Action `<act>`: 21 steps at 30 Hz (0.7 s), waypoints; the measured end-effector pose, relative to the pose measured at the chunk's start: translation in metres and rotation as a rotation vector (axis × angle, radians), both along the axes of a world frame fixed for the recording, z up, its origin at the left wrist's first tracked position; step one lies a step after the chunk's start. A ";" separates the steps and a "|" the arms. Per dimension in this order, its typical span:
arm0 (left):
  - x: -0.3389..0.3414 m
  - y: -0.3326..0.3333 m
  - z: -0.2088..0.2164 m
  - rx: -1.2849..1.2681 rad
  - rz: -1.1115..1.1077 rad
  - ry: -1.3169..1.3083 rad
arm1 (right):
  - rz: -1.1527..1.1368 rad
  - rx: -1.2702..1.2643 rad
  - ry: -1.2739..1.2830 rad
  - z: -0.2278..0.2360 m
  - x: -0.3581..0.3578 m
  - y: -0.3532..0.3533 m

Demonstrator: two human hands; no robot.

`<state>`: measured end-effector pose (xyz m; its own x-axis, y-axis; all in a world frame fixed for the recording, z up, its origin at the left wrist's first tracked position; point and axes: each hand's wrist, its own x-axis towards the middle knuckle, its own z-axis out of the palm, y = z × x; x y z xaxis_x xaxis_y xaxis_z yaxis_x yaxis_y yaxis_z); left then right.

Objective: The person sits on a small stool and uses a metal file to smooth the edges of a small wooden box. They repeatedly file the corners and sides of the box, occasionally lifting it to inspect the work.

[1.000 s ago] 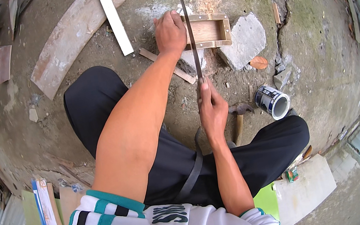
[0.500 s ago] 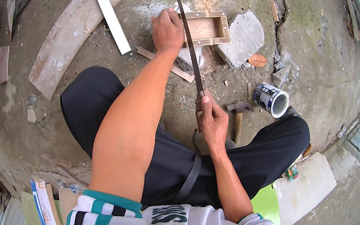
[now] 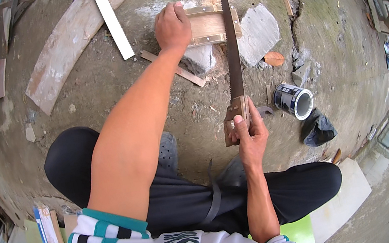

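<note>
My right hand is closed round the wooden handle of a handsaw. The long dark blade points away from me and passes over the right end of a small wooden box. From this view I cannot tell whether the teeth touch the wood. My left hand grips the box's left end, fingers bent over it, hiding that end. Nail or screw heads dot the box's edge strips. Two rough concrete chunks lie about the box: one at its right, the other under its near side.
A paint can lies tipped at the right, with a black plastic bag beside it. Behind the saw handle a hammer head partly shows. Left of the box lie a wood strip, a white strip and a curved board.
The saw has moved right, from beside my left hand to the box's right end, and shows more of its blade face. My left hand stays on the box. My legs have shifted.
</note>
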<state>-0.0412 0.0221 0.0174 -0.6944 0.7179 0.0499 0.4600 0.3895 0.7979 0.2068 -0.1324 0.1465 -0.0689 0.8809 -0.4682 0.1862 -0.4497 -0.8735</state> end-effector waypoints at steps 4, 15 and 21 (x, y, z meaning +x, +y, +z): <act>0.000 -0.004 0.003 0.073 -0.132 0.091 | -0.074 0.019 0.019 -0.009 0.012 -0.027; -0.020 0.039 0.052 -0.532 -0.805 0.483 | -0.239 0.002 0.116 -0.003 0.031 -0.079; -0.017 0.008 0.058 -0.702 -0.739 0.614 | -0.343 -0.018 0.278 0.003 0.025 -0.089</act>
<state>-0.0586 0.0300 0.0751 -0.0982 0.9373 -0.3344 0.9875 0.1334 0.0837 0.2317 -0.2209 0.1497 0.1005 0.8664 -0.4891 -0.2177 -0.4605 -0.8606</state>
